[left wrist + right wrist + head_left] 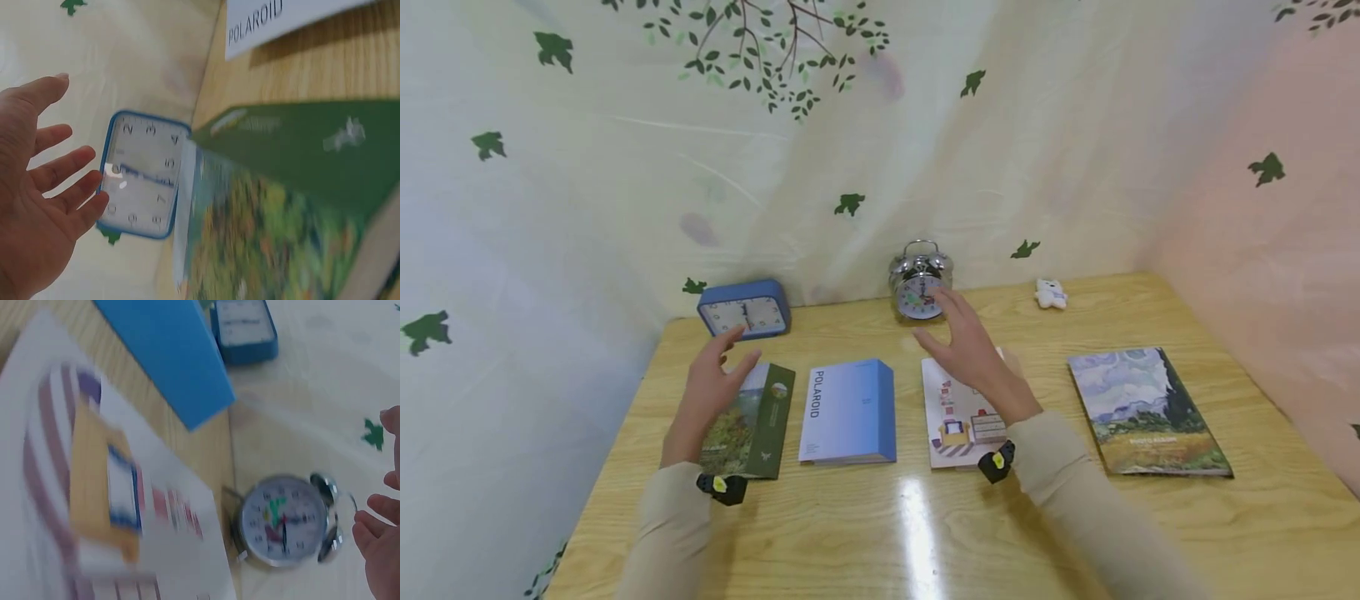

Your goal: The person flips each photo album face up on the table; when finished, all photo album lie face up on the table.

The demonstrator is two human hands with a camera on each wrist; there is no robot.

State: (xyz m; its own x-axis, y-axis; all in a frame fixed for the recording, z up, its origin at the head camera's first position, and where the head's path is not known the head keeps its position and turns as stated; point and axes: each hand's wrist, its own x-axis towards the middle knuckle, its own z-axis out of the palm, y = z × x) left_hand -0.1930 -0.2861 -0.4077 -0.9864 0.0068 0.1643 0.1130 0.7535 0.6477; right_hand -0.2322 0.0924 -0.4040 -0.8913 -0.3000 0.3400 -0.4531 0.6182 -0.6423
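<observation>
My left hand (711,387) hovers above a green photo album with a landscape cover (767,425), its fingers relaxed and apart, holding nothing. Behind that hand stands a blue rectangular clock (745,310), also visible past the fingers in the left wrist view. My right hand (966,346) is raised over a white album with a furniture drawing (951,417), fingers spread and nothing held. A silver twin-bell alarm clock (919,287) stands behind it, partly covered by the fingertips in the head view. Between the hands lies a blue album marked POLAROID (846,412).
To the right, a photo album with a painted landscape (1150,412) lies on the wooden table (850,533). A small white bear figure (1050,294) sits near the back edge. Cloth with leaf prints (760,192) hangs behind the table.
</observation>
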